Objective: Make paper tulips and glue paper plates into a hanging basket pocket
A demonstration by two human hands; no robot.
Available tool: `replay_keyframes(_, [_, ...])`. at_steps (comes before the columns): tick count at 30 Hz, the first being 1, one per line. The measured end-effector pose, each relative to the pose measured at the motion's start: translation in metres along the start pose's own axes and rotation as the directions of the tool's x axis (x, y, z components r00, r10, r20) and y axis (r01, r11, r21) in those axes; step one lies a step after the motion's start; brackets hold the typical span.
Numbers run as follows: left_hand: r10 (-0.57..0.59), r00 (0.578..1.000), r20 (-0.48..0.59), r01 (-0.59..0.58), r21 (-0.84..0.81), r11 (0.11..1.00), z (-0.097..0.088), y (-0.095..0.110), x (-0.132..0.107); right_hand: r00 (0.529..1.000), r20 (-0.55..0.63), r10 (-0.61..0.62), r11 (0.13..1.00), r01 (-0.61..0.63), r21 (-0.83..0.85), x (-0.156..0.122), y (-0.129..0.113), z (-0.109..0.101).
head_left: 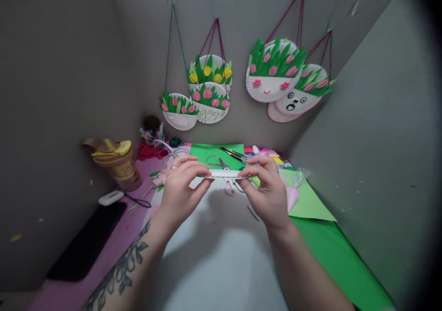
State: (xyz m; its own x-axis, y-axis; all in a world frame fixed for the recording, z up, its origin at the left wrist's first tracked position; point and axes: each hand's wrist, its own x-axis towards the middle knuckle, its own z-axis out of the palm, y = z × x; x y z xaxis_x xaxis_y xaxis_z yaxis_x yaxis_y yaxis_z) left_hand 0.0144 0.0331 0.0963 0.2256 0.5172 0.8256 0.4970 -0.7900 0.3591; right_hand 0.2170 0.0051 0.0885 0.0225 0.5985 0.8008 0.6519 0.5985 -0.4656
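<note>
Both my hands hold a white paper plate (223,174) edge-on above the table, so it shows as a thin white strip. My left hand (180,184), with a ring on one finger, pinches its left end. My right hand (265,187) pinches its right end. Under the plate lie white-handled scissors (230,187) on a white sheet (221,251). A dark green paper sheet (216,153) lies just beyond my hands, with small scissors (217,162) on it.
Several paper-plate flower baskets (209,90) hang on the grey wall, some with faces (276,78). A stack of tape rolls (115,161) stands at left, near a white case (110,197) and a black slab (86,242). Green paper sheets (311,203) lie at right.
</note>
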Motion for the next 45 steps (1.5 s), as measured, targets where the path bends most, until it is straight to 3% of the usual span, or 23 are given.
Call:
replay_keyframes(8, [0.024, 0.994, 0.104, -0.036, 0.116, 0.993, 0.005, 0.002, -0.006, 0.982, 0.117, -0.148, 0.969, 0.168, -0.180, -0.001, -0.007, 0.007])
replay_keyframes(16, [-0.145, 0.963, 0.229, 0.121, 0.116, 0.986, 0.000, -0.002, -0.004, 0.998, 0.065, 0.002, 0.997, 0.004, -0.082, 0.001, 0.000, 0.004])
replay_keyframes(20, [-0.194, 0.956, 0.220, 0.174, 0.106, 0.979, -0.003, -0.004, -0.002, 0.994, 0.059, 0.093, 0.996, -0.093, 0.007, 0.002, 0.007, 0.003])
replay_keyframes(24, [-0.169, 0.971, 0.168, 0.153, 0.104, 0.983, -0.005, -0.004, -0.001, 0.993, 0.059, 0.102, 0.994, -0.105, 0.041, 0.001, 0.014, 0.003])
replay_keyframes(31, [-0.081, 0.987, 0.141, 0.049, 0.217, 0.975, -0.005, 0.003, -0.002, 0.995, 0.087, -0.050, 0.994, 0.058, -0.088, 0.001, 0.006, 0.006])
replay_keyframes(37, [0.004, 0.988, 0.151, -0.038, 0.222, 0.974, 0.002, 0.007, -0.006, 0.979, 0.121, -0.165, 0.982, 0.175, -0.074, -0.001, -0.006, 0.009])
replay_keyframes(45, [-0.085, 0.983, 0.160, 0.054, 0.187, 0.981, -0.009, -0.004, -0.002, 0.994, 0.106, -0.027, 1.000, 0.026, 0.008, 0.002, 0.000, 0.006])
